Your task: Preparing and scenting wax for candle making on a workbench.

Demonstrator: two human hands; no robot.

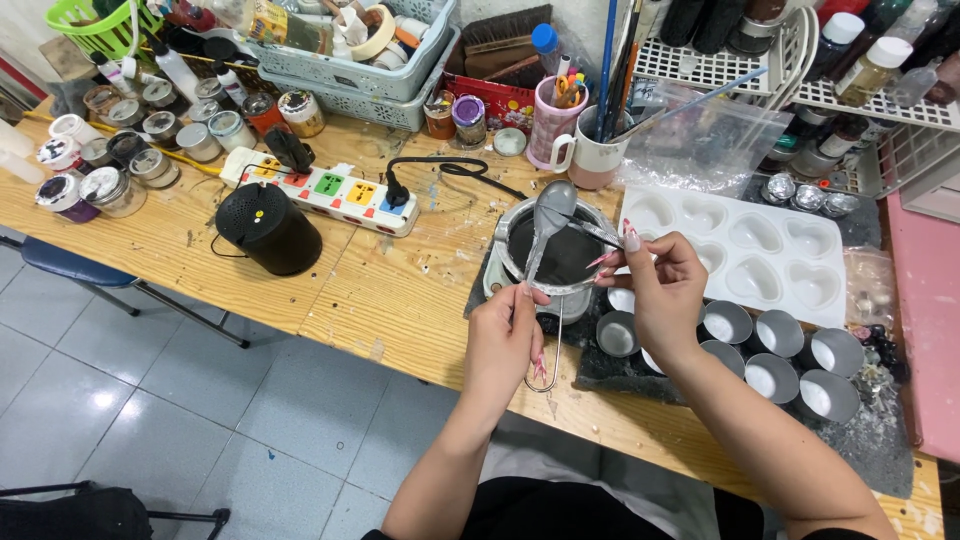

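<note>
**Metal spoon held over the melting pot**

Left hand grips the spoon by its handle, bowl up over the small pot, so drips likely fall back in. Right hand pinches a thin tool against the bowl. Tins and heart mould sit close by on the desk.

Both forearms rise from the bottom edge, the left from 6 o'clock, the right from 5 o'clock, converging toward the centre. The left hand is curled into a loose fist, knuckles up, thumb tip pointing toward 1 o'clock. The right hand sits just beside it at 3 o'clock, wrist bent, fingers pinched together toward 10 o'clock, long nails showing.
</note>
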